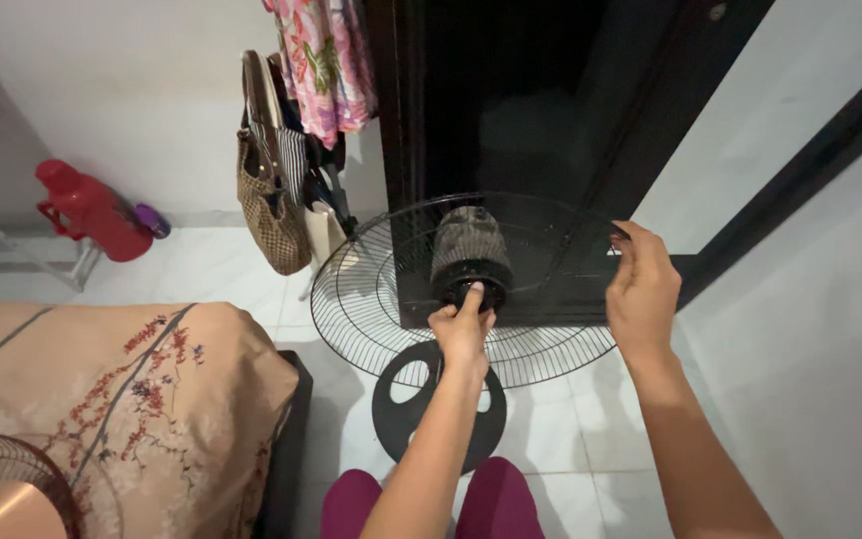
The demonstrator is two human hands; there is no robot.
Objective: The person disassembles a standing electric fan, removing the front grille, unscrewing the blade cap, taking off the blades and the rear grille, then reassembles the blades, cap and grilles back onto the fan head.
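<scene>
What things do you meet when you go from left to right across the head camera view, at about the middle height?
Red flask → woven bag → fan motor with the left hand on it → right hand on the rim of the wire fan guard.

A home: covered bed point(122, 399), hanging bags point(271, 190), tiled floor point(591, 449).

- I take the dark door point(511, 110) as my landmark; it stands straight ahead, set in a black frame point(800, 170).
- White walls point(132, 90) run to either side of it.
- Pale glossy floor tiles point(571, 449) spread below it.
- Left of it hang a woven bag point(269, 205) and a pink floral garment point(323, 65).
- Farther left, a red jug point(92, 212) stands on the tiles.
- Low left, a floral beige cover point(122, 399) drapes some furniture.
</scene>
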